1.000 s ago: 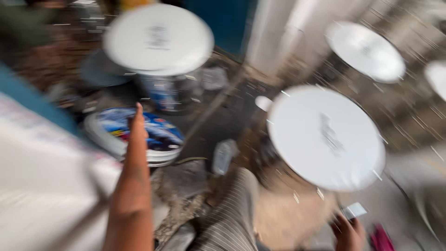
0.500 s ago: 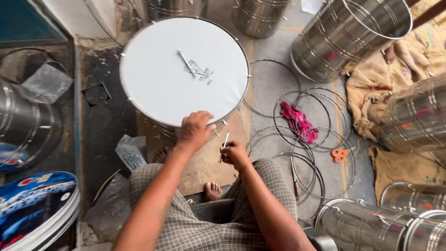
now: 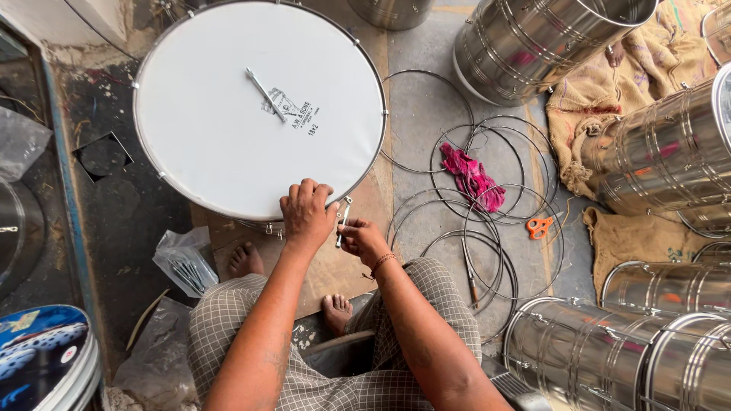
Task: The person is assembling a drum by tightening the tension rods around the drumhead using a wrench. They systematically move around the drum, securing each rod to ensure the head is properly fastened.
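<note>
A large drum with a white head (image 3: 228, 114) stands on the floor in front of me, a metal tool (image 3: 265, 94) lying on its skin. My left hand (image 3: 306, 215) grips the near rim of the drum. My right hand (image 3: 361, 237) holds a thin metal tension rod (image 3: 343, 219) upright against the rim, right beside the left hand. My bare feet rest on a brown board (image 3: 335, 266) below the drum.
Several thin wire hoops (image 3: 487, 221) lie on the floor to the right, with a pink rag (image 3: 474, 176) and orange scissors (image 3: 539, 226). Shiny steel drum shells (image 3: 548, 42) crowd the right side. A plastic bag of rods (image 3: 185, 261) lies at left, printed drum heads (image 3: 38, 358) at lower left.
A second ago the view was blurred and swinging, my left arm stretched out. Now it has settled over the drum, and both hands sit together at its near rim with the rod.
</note>
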